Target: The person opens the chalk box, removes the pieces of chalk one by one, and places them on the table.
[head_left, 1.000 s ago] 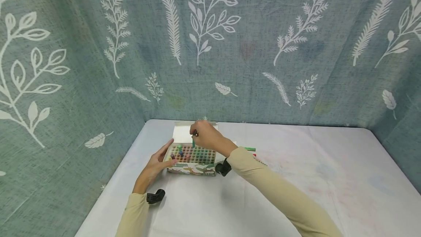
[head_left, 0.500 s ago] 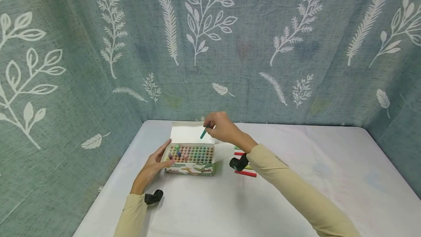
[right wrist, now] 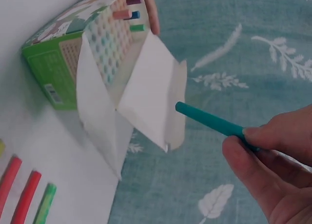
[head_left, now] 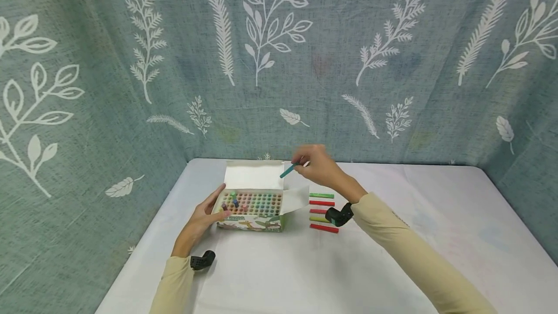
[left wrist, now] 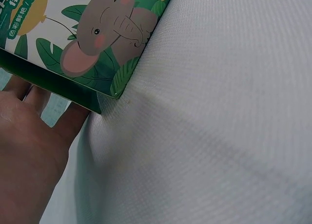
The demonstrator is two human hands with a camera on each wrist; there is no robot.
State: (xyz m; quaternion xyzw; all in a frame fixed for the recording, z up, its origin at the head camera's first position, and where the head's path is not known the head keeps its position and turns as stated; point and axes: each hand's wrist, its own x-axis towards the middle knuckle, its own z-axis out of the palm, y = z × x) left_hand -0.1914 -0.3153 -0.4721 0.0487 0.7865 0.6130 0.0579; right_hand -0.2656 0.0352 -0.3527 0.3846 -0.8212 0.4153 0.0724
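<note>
My right hand (head_left: pixel 321 164) pinches a teal crayon-like stick (right wrist: pixel 209 120) between thumb and fingers, raised to the right of the box's lid. The stick slants with its free end toward the lid. My left hand (head_left: pixel 204 215) holds the left end of a printed cardboard box (head_left: pixel 250 223), thumb at the front edge and fingers along the far side. In the left wrist view, an elephant picture (left wrist: pixel 100 31) shows on the box. Inside is a grid of holes, with several coloured sticks, including a blue one (head_left: pixel 236 203), standing up at the left.
The white lid (head_left: pixel 254 177) stands open at the back, and a side flap (head_left: pixel 295 199) sticks out right. Right of the box lie several loose sticks in a column, among them a green one (head_left: pixel 321 196) and a red one (head_left: pixel 324 228). A patterned curtain (head_left: pixel 279 62) hangs behind the table.
My right hand has lifted the teal stick from above the holes and carried it right, past the lid's edge. The loose sticks have come into sight. My left hand stays on the box.
</note>
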